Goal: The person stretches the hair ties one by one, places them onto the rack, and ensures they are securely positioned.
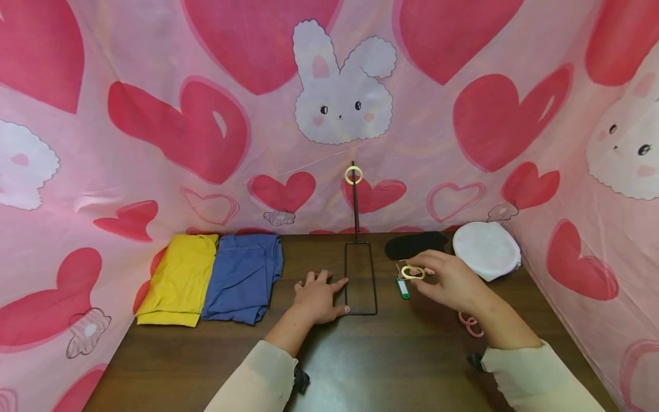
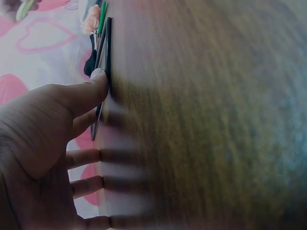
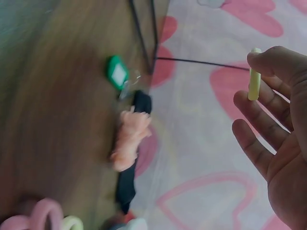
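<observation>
A black wire stand (image 1: 374, 280) has a flat rectangular base on the table and a thin upright rising at the back. One pale yellow ring (image 1: 353, 166) hangs near the top of that upright. My left hand (image 1: 317, 298) rests at the base's left side, fingers spread, with thumb and index fingertip touching the wire. To the right of the stand, my right hand (image 1: 453, 280) pinches another pale yellow ring (image 3: 254, 79) between thumb and fingers, raised above the table. Below it lies a green key tag (image 1: 403, 289) with a white label, beside a peach ruffled item (image 3: 130, 139).
Folded yellow cloth (image 1: 180, 280) and blue cloth (image 1: 244, 280) lie at the left. A black flat item (image 1: 414, 245) and a white round covered thing (image 1: 486, 250) sit at the back right. Pink rings (image 1: 471, 325) lie under my right forearm. Pink heart-patterned fabric encloses the table.
</observation>
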`<state>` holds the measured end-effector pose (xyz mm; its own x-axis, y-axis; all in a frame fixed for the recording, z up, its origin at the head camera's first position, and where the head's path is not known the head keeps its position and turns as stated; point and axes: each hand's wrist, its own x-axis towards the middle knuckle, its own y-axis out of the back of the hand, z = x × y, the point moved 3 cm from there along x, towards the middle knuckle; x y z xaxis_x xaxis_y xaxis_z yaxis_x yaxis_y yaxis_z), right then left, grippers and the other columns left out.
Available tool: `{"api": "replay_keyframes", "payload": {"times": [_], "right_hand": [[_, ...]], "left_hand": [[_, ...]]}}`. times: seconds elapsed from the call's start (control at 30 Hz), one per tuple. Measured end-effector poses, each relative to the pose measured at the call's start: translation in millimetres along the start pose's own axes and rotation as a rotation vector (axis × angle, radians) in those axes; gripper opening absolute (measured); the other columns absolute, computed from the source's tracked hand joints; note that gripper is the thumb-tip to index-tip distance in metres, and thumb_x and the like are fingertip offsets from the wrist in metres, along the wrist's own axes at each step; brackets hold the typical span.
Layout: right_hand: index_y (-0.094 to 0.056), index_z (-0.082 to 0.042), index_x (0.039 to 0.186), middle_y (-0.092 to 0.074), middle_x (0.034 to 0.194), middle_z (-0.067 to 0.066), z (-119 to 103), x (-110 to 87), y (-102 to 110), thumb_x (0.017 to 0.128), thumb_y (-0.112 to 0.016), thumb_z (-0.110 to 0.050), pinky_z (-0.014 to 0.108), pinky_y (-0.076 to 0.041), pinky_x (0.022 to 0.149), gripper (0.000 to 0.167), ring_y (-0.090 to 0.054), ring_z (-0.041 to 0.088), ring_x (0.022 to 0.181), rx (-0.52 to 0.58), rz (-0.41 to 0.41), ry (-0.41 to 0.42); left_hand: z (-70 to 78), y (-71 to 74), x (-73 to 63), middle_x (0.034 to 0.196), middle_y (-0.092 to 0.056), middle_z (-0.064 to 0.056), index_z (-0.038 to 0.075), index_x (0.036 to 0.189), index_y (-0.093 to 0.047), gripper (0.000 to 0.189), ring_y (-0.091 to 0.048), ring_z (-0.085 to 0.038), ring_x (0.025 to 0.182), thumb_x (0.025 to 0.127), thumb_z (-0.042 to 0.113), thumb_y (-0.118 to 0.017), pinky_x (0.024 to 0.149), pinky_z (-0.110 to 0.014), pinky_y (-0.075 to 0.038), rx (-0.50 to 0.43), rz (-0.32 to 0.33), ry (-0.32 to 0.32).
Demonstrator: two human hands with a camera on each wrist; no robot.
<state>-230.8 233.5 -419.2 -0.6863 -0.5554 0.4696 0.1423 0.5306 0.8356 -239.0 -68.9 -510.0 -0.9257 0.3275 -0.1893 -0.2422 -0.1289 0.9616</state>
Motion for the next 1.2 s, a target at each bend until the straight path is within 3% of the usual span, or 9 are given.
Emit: {"api": "replay_keyframes", "payload": {"times": [0.17,0.3,0.37,0.47,0.63,0.83,1.0,1.2], "right_hand": [[-0.075,-0.016,0.117,-0.072,0.113,-0.006,-13.7,17.1,7.1,0.079,-0.089,-0.019,0.042,-0.060,0.083,0.041,-0.069,0.014,0.100,-0.005,0.011,0.009],[-0.076,-0.013,0.118,-0.072,0.115,-0.003,-26.2,31.8,13.5,0.078,-0.090,-0.017,0.042,-0.058,0.088,0.042,-0.069,0.017,0.105,0.001,0.054,0.072],[-0.076,-0.012,0.118,-0.072,0.116,-0.001,-32.1,38.8,17.2,0.078,-0.089,-0.017,0.036,-0.056,0.091,0.042,-0.069,0.018,0.106,0.016,0.081,0.106],[-0.076,-0.011,0.118,-0.073,0.116,0.000,-40.2,47.5,22.8,0.090,-0.081,-0.030,0.023,-0.049,0.099,0.035,-0.069,0.020,0.107,0.033,0.117,0.156],[-0.077,-0.010,0.119,-0.073,0.116,0.002,-54.4,59.1,31.7,0.100,-0.061,-0.051,0.014,-0.041,0.105,0.048,-0.069,0.022,0.108,0.048,0.174,0.212],[-0.077,-0.008,0.116,-0.074,0.112,0.004,-73.4,71.7,41.0,0.094,-0.075,-0.030,0.017,-0.044,0.102,0.031,-0.070,0.022,0.105,0.086,0.242,0.277],[-0.078,-0.007,0.114,-0.074,0.110,0.003,-88.5,80.7,49.5,0.099,-0.067,-0.038,0.020,-0.047,0.101,0.036,-0.071,0.021,0.101,0.087,0.299,0.340],[-0.078,-0.006,0.115,-0.074,0.112,0.003,-102.4,91.6,60.3,0.100,-0.067,-0.036,0.024,-0.050,0.100,0.035,-0.070,0.020,0.102,0.079,0.317,0.396]], "left_hand": [[-0.1,-0.1,0.6,0.160,-0.038,-0.006,0.043,0.157,-0.044,0.075,-0.036,-0.040,0.140,0.090,0.068,-0.067,0.104,-0.074,-0.033,0.000,0.000,-0.003],[-1.2,1.2,0.6,0.160,-0.039,-0.007,0.043,0.157,-0.045,0.075,-0.036,-0.040,0.139,0.090,0.067,-0.067,0.104,-0.074,-0.033,0.000,0.004,-0.005],[-1.6,1.3,0.6,0.160,-0.039,-0.007,0.043,0.157,-0.045,0.074,-0.037,-0.040,0.138,0.090,0.067,-0.067,0.104,-0.074,-0.033,0.001,0.007,-0.005],[-1.5,0.4,1.0,0.160,-0.039,-0.007,0.043,0.157,-0.045,0.074,-0.036,-0.040,0.139,0.090,0.068,-0.067,0.104,-0.074,-0.033,-0.002,0.007,-0.005],[-1.1,-0.9,1.7,0.160,-0.039,-0.007,0.043,0.156,-0.046,0.074,-0.036,-0.041,0.138,0.090,0.068,-0.068,0.103,-0.074,-0.033,-0.012,0.007,-0.009],[-2.5,-1.5,2.0,0.160,-0.039,-0.006,0.044,0.156,-0.046,0.074,-0.037,-0.040,0.139,0.090,0.068,-0.067,0.103,-0.073,-0.034,0.000,0.009,-0.002],[-1.7,-1.6,2.2,0.159,-0.040,-0.006,0.043,0.156,-0.046,0.074,-0.038,-0.040,0.137,0.090,0.069,-0.067,0.102,-0.073,-0.035,0.005,0.013,-0.013],[-0.9,-0.6,2.6,0.158,-0.041,-0.006,0.043,0.155,-0.047,0.073,-0.038,-0.040,0.137,0.090,0.069,-0.067,0.102,-0.073,-0.036,0.013,0.013,-0.008]]}}
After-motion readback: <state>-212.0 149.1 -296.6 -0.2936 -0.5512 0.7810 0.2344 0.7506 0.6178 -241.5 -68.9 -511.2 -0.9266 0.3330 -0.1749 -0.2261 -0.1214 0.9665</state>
